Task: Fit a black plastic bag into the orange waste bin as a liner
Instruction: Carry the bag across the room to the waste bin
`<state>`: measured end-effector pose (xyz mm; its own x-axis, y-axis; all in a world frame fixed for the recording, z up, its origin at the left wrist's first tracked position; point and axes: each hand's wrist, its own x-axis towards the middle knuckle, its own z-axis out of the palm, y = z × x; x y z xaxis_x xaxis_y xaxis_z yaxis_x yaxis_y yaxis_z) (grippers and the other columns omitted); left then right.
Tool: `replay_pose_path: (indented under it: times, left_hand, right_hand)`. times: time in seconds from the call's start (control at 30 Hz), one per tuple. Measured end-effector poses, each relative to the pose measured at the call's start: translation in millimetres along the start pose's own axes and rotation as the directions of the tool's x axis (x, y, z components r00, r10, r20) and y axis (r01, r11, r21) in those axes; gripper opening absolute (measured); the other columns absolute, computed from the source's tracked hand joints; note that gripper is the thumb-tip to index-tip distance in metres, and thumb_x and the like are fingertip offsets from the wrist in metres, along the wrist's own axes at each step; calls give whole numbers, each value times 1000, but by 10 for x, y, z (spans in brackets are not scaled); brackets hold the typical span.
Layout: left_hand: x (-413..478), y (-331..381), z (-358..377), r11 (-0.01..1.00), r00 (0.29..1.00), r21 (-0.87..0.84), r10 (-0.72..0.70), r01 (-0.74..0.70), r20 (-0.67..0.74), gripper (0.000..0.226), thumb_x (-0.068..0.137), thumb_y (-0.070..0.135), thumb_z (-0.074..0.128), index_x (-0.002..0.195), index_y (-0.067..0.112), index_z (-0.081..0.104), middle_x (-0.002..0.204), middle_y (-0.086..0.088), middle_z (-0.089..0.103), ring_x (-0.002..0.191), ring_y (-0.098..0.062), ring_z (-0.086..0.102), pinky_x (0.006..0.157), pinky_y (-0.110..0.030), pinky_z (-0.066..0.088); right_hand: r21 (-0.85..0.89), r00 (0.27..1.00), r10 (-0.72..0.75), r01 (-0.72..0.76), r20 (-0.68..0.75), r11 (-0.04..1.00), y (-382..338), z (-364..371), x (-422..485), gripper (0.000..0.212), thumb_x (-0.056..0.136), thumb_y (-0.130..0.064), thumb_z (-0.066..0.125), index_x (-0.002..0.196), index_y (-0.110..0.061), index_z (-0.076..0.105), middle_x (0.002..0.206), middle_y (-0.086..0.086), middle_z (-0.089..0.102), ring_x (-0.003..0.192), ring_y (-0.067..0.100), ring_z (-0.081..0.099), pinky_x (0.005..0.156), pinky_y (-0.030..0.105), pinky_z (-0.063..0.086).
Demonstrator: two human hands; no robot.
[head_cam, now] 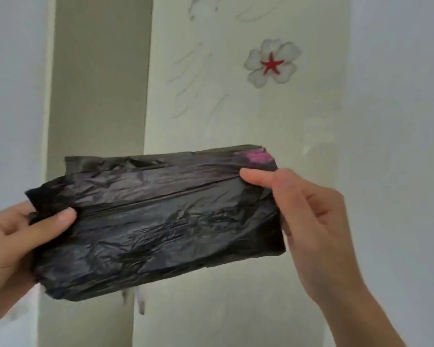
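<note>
1. The black bag (156, 221), folded into a crinkled, glossy oblong, is held up in the air, a pink patch at its far right corner.
2. The left hand (18, 236) pinches its left end; the right hand (308, 216) pinches its right end.
3. Behind is a pale wall (236, 116) with a flower decal (272, 62).

- The black plastic bag (156, 221) was still folded into a flat, crinkled, glossy oblong.
- It was held up in the air, lengthwise, its right end tilted slightly higher.
- A pink patch showed at its upper right corner.
</note>
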<state>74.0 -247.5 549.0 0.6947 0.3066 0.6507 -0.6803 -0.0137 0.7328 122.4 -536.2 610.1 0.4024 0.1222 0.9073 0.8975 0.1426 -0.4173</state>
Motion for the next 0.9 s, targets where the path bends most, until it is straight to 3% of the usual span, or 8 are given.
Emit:
replay_pose_path:
  times: [0.03,0.13,0.27,0.37,0.57,0.67,0.8,0.9]
  left_hand:
    - [-8,63,407,999,995,-12,34,-33,97,61,92,6,35,54,26,78,57,15,74,52,4,68,42,-12,52]
    - [45,168,1863,989,933,-146,68,-17,353,21,71,21,62,85,25,78,82,3,80,72,-12,75,57,-25,59]
    - [-270,-30,3832,954,879,-294,191,-62,437,42,87,9,58,110,44,59,83,12,77,74,-7,74,54,-19,56]
    - [-505,-226,5219,917,780,-386,171,97,602,56,93,12,50,120,59,39,91,8,75,82,-7,72,63,-19,57]
    - [-1176,-666,7495,801,545,-392,100,452,832,43,95,8,42,109,42,65,121,9,66,114,-17,60,71,-18,54]
    - [-1587,-808,8378,742,440,-355,90,569,893,41,95,8,42,111,39,65,119,17,66,116,-12,59,73,-18,56]
    - [-2100,-1010,9325,650,358,-296,39,700,933,39,96,11,41,116,37,61,126,11,61,113,-13,59,77,-23,57]
    - [-2335,-1179,10027,609,308,-270,45,746,950,40,97,10,38,118,37,58,130,7,57,117,-18,56,88,-33,54]
  right_hand:
    - [-28,999,3,-5,-52,1000,-199,-366,-34,38,78,-54,57,87,-24,77,77,-7,76,77,8,71,73,23,55]
    - [-103,977,81,-103,-198,989,-677,-1516,-212,48,67,-64,58,83,-23,78,91,-1,78,89,19,73,70,37,61]
    - [-263,919,114,-224,-377,939,-1150,-3195,-656,28,81,-35,54,89,-21,76,98,-6,77,93,10,71,68,25,59]
    - [-304,845,209,-391,-493,869,-1482,-4289,-1069,32,81,-31,53,102,-20,73,115,-5,71,104,11,68,70,22,58]
    - [-298,651,278,-629,-706,718,-2032,-5798,-1692,52,60,-53,64,103,-25,72,110,-11,73,102,6,67,71,22,57]
    - [-234,517,251,-699,-818,676,-2120,-6383,-1921,68,46,-53,74,105,-19,71,105,-4,75,99,14,69,86,34,53]
    - [-246,514,176,-648,-839,721,-2184,-7147,-2308,46,83,-44,49,119,-20,63,136,0,55,120,20,56,101,41,43]
    - [-268,496,134,-656,-858,706,-2180,-7818,-2518,55,86,-52,31,123,-23,60,131,-4,60,113,13,62,88,32,46]
